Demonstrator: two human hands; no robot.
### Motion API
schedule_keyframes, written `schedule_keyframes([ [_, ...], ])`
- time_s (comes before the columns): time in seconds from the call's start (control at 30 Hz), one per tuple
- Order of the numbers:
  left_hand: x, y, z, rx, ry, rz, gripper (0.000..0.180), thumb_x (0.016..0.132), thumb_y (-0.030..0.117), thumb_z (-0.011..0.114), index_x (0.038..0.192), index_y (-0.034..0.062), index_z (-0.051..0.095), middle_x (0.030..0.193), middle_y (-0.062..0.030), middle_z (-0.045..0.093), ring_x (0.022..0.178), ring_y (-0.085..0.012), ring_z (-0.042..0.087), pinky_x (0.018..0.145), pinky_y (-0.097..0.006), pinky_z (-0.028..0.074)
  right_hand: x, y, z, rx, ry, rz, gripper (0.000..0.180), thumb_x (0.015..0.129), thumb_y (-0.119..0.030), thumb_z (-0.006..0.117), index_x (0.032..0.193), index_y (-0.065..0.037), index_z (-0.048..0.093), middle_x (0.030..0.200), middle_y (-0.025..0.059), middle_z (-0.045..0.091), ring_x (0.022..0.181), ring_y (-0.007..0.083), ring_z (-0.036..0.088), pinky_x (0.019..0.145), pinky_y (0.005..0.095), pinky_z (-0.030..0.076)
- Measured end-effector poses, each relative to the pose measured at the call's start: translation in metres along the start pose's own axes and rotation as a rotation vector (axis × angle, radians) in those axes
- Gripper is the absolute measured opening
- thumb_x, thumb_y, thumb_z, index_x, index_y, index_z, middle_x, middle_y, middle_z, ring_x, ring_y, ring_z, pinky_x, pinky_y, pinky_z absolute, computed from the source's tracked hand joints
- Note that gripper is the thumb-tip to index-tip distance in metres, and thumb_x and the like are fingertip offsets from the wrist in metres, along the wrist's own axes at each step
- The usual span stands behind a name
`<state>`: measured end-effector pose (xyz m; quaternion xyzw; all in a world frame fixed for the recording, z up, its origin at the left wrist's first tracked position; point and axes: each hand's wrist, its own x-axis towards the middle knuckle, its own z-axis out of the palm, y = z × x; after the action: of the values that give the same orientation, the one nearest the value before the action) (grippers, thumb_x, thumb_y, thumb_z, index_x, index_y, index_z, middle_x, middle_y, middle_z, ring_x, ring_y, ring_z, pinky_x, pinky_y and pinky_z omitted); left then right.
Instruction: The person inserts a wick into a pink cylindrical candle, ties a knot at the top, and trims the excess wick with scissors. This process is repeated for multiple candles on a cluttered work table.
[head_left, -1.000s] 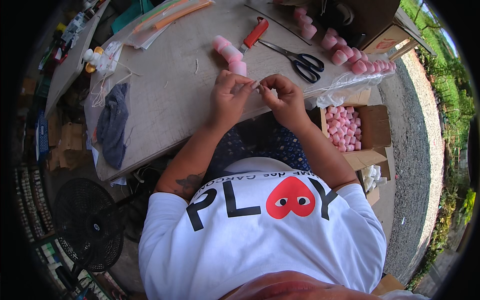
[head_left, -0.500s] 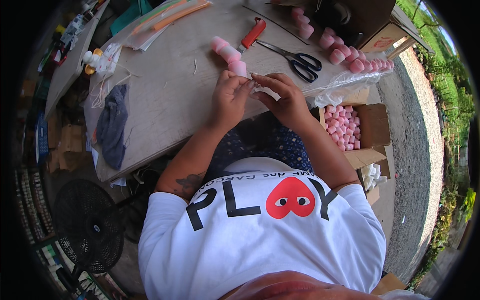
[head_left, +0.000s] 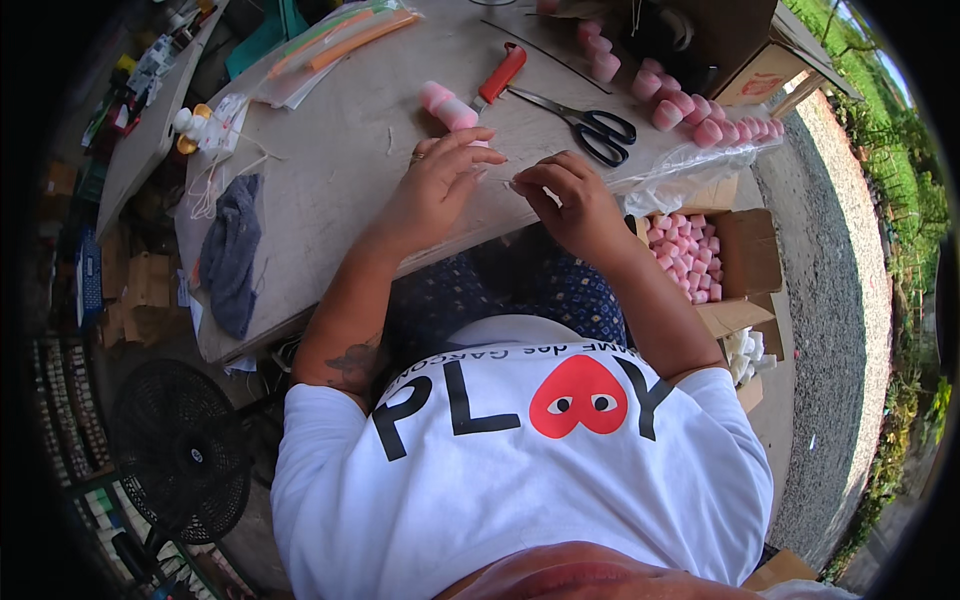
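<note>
Near the table's front edge, my left hand has its fingers stretched out and apart. Its fingertips lie over the near end of a short row of pink foam-like cylinders, mostly covering the nearest piece. To its right, my right hand is closed in a pinch, fingertips pointing toward the left hand. A tiny pale bit shows at that pinch, too small to name. Just beyond the row lies a red-handled knife, its blade toward the cylinders. Scissors with dark handles rest to the right of it.
More pink cylinders line the table's far right, beside clear plastic. An open cardboard box full of them stands right of my lap. A grey cloth lies at the table's left, above a black fan.
My hands, together at the fingertips before, are now apart. The left hand has opened and spread its fingers over the nearest pink cylinder; the right hand keeps its pinch.
</note>
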<state>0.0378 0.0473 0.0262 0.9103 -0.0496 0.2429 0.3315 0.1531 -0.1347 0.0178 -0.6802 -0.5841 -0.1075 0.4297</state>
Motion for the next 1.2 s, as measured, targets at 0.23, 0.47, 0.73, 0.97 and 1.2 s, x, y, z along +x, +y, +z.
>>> schedule_keyframes([
  [0.23,0.021,-0.025,0.007,0.721,-0.129,0.239,0.043,0.081,0.002,0.058,0.120,0.0190,0.058,0.139,0.0005,0.046,0.132,-0.0291,0.037,0.109,-0.043,0.026,0.004,-0.009,-0.009,0.072,-0.021,0.036,0.016,0.078,-0.008,0.070,0.093,-0.006,0.067,0.084,0.0094,0.064,0.079,0.0267,0.059,0.072,0.0369,0.046],
  [0.47,0.015,-0.006,-0.016,0.100,0.104,-0.069,0.049,0.075,0.004,0.073,0.119,0.0159,0.057,0.121,-0.0029,0.058,0.116,-0.0239,0.049,0.096,-0.036,0.041,0.012,0.011,-0.004,0.018,0.100,0.177,0.026,0.079,-0.010,0.069,0.105,-0.007,0.066,0.096,0.0117,0.062,0.089,0.0288,0.057,0.079,0.0368,0.045],
  [0.73,-0.006,0.022,-0.015,-0.340,0.260,-0.144,0.044,0.080,0.000,0.070,0.120,0.0075,0.053,0.118,-0.0044,0.057,0.105,-0.0137,0.055,0.089,-0.028,0.046,0.042,0.011,0.057,0.313,0.113,0.081,0.017,0.074,-0.004,0.069,0.091,-0.005,0.065,0.090,0.0107,0.060,0.088,0.0290,0.056,0.076,0.0378,0.046],
  [0.97,-0.010,0.015,-0.002,-0.673,0.297,-0.085,0.043,0.081,0.005,0.071,0.117,0.0083,0.048,0.110,-0.0066,0.055,0.104,-0.0157,0.055,0.094,-0.031,0.043,0.047,0.010,0.059,0.089,0.159,-0.130,0.021,0.067,-0.001,0.069,0.087,-0.009,0.065,0.089,0.0054,0.060,0.086,0.0278,0.055,0.074,0.0387,0.043],
  [1.2,-0.006,0.007,0.010,-0.953,0.274,-0.061,0.044,0.083,0.003,0.068,0.118,0.0089,0.042,0.112,-0.0077,0.052,0.106,-0.0153,0.053,0.094,-0.032,0.045,0.040,0.016,0.044,-0.053,-0.017,-0.046,0.029,0.071,-0.008,0.069,0.100,-0.011,0.064,0.097,0.0029,0.060,0.097,0.0261,0.053,0.084,0.0401,0.038],
])
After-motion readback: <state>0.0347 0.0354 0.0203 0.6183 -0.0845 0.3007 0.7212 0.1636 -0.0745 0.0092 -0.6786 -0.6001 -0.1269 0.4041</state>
